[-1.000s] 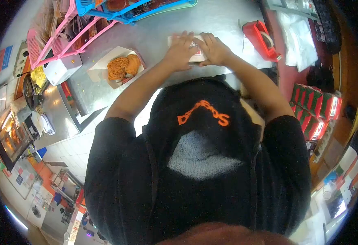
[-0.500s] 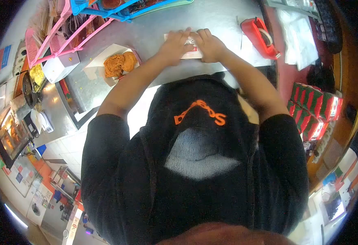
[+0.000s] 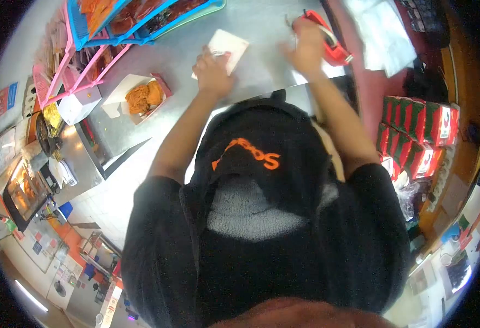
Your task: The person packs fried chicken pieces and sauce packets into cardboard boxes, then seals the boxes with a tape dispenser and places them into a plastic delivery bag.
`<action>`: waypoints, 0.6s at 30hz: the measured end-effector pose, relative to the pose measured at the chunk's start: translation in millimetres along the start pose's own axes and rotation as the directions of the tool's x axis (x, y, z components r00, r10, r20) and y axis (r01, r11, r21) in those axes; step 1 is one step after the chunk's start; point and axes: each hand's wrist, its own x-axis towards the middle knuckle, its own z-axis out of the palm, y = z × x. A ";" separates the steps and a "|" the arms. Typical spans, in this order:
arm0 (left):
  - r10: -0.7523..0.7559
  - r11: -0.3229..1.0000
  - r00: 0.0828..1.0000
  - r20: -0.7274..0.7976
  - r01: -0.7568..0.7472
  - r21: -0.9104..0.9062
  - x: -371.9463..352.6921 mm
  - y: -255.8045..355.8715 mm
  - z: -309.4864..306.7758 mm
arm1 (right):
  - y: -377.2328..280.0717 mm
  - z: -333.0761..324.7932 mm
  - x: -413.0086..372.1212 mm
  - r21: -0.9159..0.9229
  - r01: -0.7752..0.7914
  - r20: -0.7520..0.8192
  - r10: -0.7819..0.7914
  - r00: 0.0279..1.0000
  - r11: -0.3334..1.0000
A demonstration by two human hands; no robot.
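A flat white packet with red print point(image 3: 234, 45) lies tilted on the metal counter. My left hand point(image 3: 213, 72) rests over its lower left part, fingers bent round it and holding it against the surface. Part of the print is hidden by that hand. Over at the right, my right hand point(image 3: 307, 49) is at the left side of a red tape dispenser point(image 3: 335, 53) that carries a roll of tape. Its thumb stands apart from the fingers, which are slightly blurred. Whether the fingertips touch the tape cannot be made out.
An open paper box with fried chicken point(image 3: 144, 98) stands to the left on the counter point(image 3: 182, 46). Blue baskets point(image 3: 136, 35) and a pink rack point(image 3: 67, 71) are behind it. Clear plastic bags point(image 3: 385, 35) lie at the right, above red and green packs point(image 3: 420, 123).
My right hand has left the packet and moved right to the tape dispenser. The packet has turned and shifted left under my left hand. The camera view has shifted slightly.
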 end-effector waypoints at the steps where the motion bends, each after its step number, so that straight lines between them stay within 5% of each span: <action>1: -0.087 0.992 0.992 0.095 0.077 0.098 4.0 11.1 -1.1 | 42.2 -10.7 -2.0 -0.039 -0.059 -0.086 0.056 0.995 0.997; 2: -0.076 0.993 0.993 0.095 0.066 0.102 6.9 20.1 -4.4 | 65.5 -38.2 -6.6 -0.216 -0.184 -0.013 0.186 0.982 0.959; 4: -0.176 0.979 0.973 0.151 0.158 0.126 8.0 36.8 -13.7 | 121.1 -54.1 -13.3 -0.276 -0.236 0.021 0.252 0.968 0.932; 6: -0.167 0.979 0.972 0.168 0.142 0.147 9.7 40.2 -13.7 | 147.9 -62.0 -15.0 -0.237 -0.369 0.496 0.438 0.750 0.899; 9: -0.167 0.972 0.975 0.149 0.138 0.189 11.0 41.3 -2.9 | 170.5 -45.7 -17.3 -0.085 -0.340 0.524 0.332 0.785 0.937; 10: -0.159 0.970 0.982 0.105 0.136 0.201 11.3 40.2 4.1 | 175.4 -42.8 -14.9 -0.094 -0.388 0.577 0.368 0.729 0.917; 12: -0.134 0.963 0.985 0.111 0.103 0.247 10.5 35.5 19.9 | 136.0 -75.4 2.2 -0.166 -0.486 0.512 0.496 0.701 0.858; 14: -0.132 0.957 0.990 0.056 0.113 0.266 12.1 37.8 19.3 | 120.4 -95.2 -11.1 -0.004 -0.539 0.338 0.508 0.792 0.842; 18: -0.140 0.951 0.984 0.109 0.103 0.293 15.8 39.5 16.7 | 126.1 -131.8 -45.8 0.034 -0.720 0.352 0.666 0.658 0.693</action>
